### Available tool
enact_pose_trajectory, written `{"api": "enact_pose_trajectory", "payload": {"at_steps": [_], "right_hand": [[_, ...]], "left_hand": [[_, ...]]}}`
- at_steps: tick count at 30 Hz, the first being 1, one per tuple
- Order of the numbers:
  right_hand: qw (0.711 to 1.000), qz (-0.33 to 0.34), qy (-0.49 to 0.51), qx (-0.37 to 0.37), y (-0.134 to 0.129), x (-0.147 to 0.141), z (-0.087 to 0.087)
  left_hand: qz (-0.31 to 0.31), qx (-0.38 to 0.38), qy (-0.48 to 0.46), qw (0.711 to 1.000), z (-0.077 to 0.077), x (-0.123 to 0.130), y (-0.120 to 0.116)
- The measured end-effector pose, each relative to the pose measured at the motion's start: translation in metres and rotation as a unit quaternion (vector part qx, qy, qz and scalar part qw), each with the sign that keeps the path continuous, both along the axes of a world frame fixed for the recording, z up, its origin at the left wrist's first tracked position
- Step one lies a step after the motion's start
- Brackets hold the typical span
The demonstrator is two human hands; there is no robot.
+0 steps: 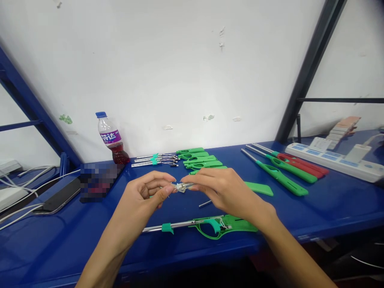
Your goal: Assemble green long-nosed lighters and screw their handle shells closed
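A small clear plastic lighter part [181,187] is held between both hands above the blue table. My left hand [147,192] pinches its left end between thumb and fingertips. My right hand [225,190] grips the other end, its fingers covering much of the part. Below the hands lies an opened green lighter half [241,223] with a metal tube [154,229], a teal trigger [215,225] and thin wires. A teal clip [167,228] sits on the tube. Partly behind my right hand is another green casing piece [259,188], with a thin metal rod [205,204] nearby.
Several green casings [204,162] and metal tubes with wires [154,160] lie at the back. On the right are long green lighters [282,178], red ones [309,162] and a power strip [336,160]. A drink bottle [110,138] and a phone [58,198] stand left.
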State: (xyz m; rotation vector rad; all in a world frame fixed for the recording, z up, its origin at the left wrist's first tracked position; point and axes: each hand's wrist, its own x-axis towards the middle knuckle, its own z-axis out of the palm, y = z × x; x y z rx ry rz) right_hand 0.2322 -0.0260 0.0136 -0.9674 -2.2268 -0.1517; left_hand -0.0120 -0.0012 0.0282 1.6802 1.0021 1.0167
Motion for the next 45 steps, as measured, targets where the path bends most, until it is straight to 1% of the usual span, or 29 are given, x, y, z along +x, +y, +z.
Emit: {"api": "enact_pose_trajectory", "payload": {"at_steps": [3,5,9,12,16,19,25,28,30,33,35,38,39,42,45], "right_hand": [[0.999,-0.004,-0.018,0.026,0.000,0.001,-0.003],[0.998,-0.018,-0.033,0.046,0.000,0.000,-0.004],[0.995,-0.039,-0.052,0.077,0.001,-0.002,-0.006],[0.995,-0.037,-0.052,0.070,0.001,-0.003,-0.007],[0.997,-0.038,-0.056,0.046,0.000,-0.003,-0.006],[0.998,-0.030,-0.052,0.026,0.000,-0.002,-0.006],[0.998,-0.034,-0.047,0.017,0.000,0.005,-0.001],[0.999,-0.040,-0.024,0.012,-0.004,0.012,0.006],[0.999,-0.044,0.011,0.006,-0.009,0.018,0.012],[0.995,-0.072,0.067,-0.001,-0.017,0.030,0.021],[0.991,-0.093,0.093,0.005,-0.022,0.036,0.026],[0.989,-0.105,0.107,0.015,-0.026,0.042,0.030],[0.989,-0.105,0.107,0.017,-0.027,0.043,0.030],[0.989,-0.103,0.106,0.015,-0.028,0.043,0.031],[0.989,-0.105,0.103,0.006,-0.027,0.042,0.030]], "left_hand": [[-0.012,-0.030,-0.041,0.999,-0.003,0.001,-0.001],[-0.022,-0.049,-0.065,0.996,-0.004,0.002,-0.003],[-0.025,-0.070,-0.080,0.994,-0.002,0.004,-0.007],[-0.029,-0.084,-0.083,0.993,0.000,0.007,-0.009],[-0.033,-0.103,-0.099,0.989,-0.001,0.010,-0.009],[-0.020,-0.103,-0.113,0.988,-0.002,0.013,-0.012],[-0.002,-0.106,-0.105,0.989,-0.001,0.019,-0.015],[0.010,-0.072,-0.074,0.995,-0.003,0.022,-0.011],[0.010,-0.024,-0.043,0.999,-0.007,0.026,-0.009],[-0.001,0.058,0.057,0.997,-0.016,0.038,-0.013],[-0.019,0.102,0.142,0.984,-0.026,0.050,-0.020],[-0.040,0.219,0.211,0.952,-0.046,0.069,-0.031],[-0.050,0.238,0.235,0.941,-0.052,0.074,-0.034],[-0.060,0.262,0.277,0.922,-0.066,0.084,-0.036],[-0.070,0.259,0.283,0.921,-0.070,0.085,-0.033]]}}
